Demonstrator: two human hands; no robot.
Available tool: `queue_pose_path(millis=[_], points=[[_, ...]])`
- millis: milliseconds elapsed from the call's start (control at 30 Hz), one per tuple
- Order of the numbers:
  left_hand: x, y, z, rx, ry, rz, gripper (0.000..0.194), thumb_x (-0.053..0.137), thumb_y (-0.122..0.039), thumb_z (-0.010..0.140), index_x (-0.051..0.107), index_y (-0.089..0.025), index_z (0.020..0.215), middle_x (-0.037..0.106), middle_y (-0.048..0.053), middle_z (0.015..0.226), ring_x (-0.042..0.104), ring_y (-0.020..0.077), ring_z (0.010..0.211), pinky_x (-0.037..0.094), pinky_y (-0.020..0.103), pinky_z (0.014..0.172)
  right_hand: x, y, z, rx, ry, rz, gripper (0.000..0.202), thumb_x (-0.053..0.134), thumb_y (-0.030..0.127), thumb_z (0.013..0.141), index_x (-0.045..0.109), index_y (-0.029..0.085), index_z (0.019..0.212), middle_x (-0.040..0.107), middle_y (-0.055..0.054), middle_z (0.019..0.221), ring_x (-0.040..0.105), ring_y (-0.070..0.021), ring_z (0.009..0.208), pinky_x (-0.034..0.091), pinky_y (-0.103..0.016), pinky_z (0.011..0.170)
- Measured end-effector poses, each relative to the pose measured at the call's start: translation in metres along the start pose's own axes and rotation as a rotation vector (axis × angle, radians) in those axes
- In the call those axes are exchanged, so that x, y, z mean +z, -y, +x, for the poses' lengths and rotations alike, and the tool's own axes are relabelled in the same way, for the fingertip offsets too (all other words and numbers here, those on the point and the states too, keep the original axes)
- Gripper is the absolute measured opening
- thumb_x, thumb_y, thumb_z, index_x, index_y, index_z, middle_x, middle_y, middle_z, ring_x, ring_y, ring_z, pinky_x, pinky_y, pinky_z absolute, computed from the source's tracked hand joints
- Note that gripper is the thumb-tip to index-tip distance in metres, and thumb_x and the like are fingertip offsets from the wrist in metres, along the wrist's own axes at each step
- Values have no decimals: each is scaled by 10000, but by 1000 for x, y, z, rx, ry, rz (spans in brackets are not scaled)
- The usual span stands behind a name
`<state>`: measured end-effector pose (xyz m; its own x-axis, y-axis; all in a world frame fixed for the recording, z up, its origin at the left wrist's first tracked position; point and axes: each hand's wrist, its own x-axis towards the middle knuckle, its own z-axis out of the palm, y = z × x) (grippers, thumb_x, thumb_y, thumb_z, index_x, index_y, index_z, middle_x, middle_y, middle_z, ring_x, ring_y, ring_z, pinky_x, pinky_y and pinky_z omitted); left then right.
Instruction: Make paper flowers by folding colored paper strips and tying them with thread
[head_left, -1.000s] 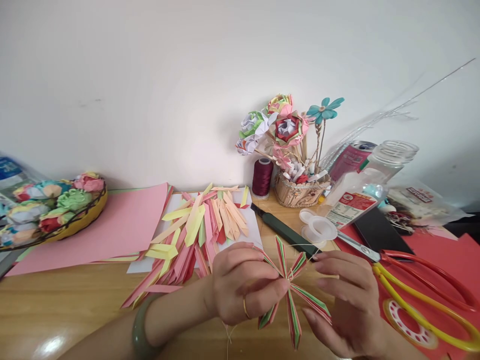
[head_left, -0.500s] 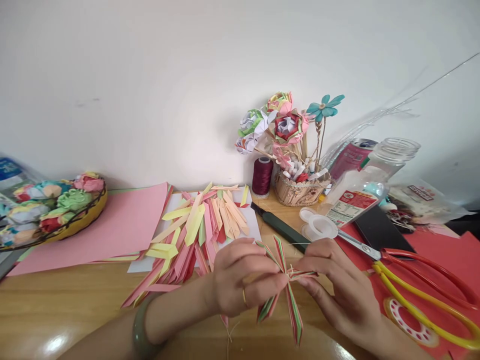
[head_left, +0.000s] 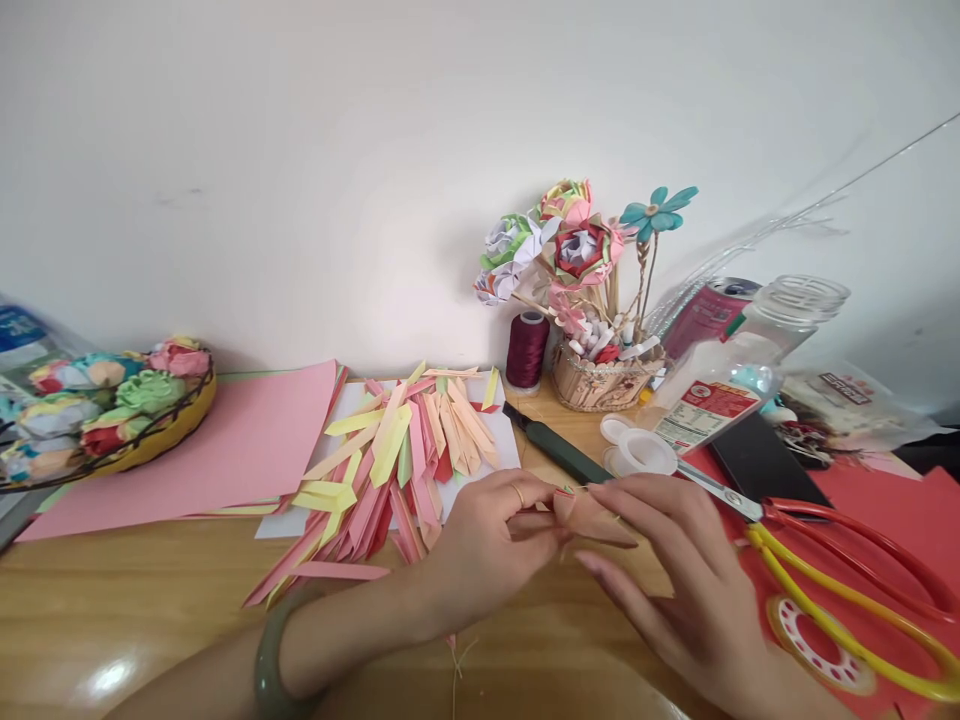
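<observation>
Between my hands is a bundle of folded paper strips [head_left: 596, 522], peach on the side that shows, with a bit of red and green edge by the left fingertips. My left hand [head_left: 487, 545] grips it from the left, fingers closed around it. Across from it, my right hand [head_left: 675, 570] has its index finger stretched along the bundle's top and its thumb apart below. The bundle is mostly hidden by the fingers. A thin loose thread [head_left: 455, 670] lies on the table below the left hand.
Folded paper strips [head_left: 375, 480] lie heaped left of centre, beside pink sheets [head_left: 225, 440] and a basket of paper flowers [head_left: 169, 440]. Behind stand a maroon thread spool [head_left: 527, 352] and a flower basket [head_left: 607, 385]. Scissors [head_left: 840, 570], a dark green pen-like tool [head_left: 562, 450] and a jar [head_left: 720, 370] are rightward.
The bundle has been turned, so its fanned striped edges no longer face me and a peach side shows. My left hand has rotated around it; the right thumb has come away from the paper.
</observation>
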<state>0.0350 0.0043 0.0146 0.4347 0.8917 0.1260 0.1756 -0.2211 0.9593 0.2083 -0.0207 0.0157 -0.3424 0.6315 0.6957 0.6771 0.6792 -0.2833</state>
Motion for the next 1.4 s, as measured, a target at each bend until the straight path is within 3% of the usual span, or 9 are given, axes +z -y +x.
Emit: queue_pose_path(millis=[100, 267, 467, 900, 1067, 1400], points=[[4, -2, -3, -66, 42, -114, 88, 550, -151, 736, 586, -162, 816, 605, 29, 867, 590, 138, 830, 496, 258, 773, 3, -1, 4, 137, 153, 142, 250, 576, 235, 783, 515, 218, 1025, 586, -53, 900, 553, -189, 849, 479, -304, 685], [9, 4, -5, -160, -3, -231, 174, 566, -179, 735, 523, -182, 903, 610, 25, 904, 605, 141, 868, 498, 277, 798, 8, -4, 7, 320, 192, 271, 138, 554, 277, 804, 542, 240, 937, 598, -31, 851, 582, -167, 794, 492, -287, 667], [10, 8, -5, -71, -100, -139, 119, 545, -111, 719, 517, -178, 814, 553, 10, 876, 577, 108, 829, 500, 243, 770, 11, -8, -1, 262, 158, 143, 109, 555, 258, 802, 554, 232, 908, 559, -59, 935, 546, -192, 873, 470, -325, 710], [9, 17, -6, 161, -152, 79, 102, 499, -95, 747, 526, -168, 814, 579, 24, 791, 541, 102, 692, 445, 214, 598, 9, -6, 2, 208, 81, 130, 67, 613, 230, 747, 561, 219, 786, 561, -59, 912, 531, -215, 884, 451, -341, 702], [7, 13, -8, 218, -150, 68, 56, 487, -137, 769, 533, -161, 788, 569, 37, 774, 545, 115, 692, 454, 232, 598, 7, -5, 3, 306, 175, 272, 84, 604, 236, 759, 521, 224, 749, 560, -43, 890, 543, -186, 833, 452, -302, 672], [6, 9, -6, -65, -82, -217, 149, 621, -235, 703, 554, -177, 824, 576, 6, 781, 552, 114, 700, 457, 248, 656, 6, -6, 13, 640, 307, 746, 113, 609, 299, 748, 557, 213, 697, 563, 17, 737, 548, -132, 711, 463, -239, 653]])
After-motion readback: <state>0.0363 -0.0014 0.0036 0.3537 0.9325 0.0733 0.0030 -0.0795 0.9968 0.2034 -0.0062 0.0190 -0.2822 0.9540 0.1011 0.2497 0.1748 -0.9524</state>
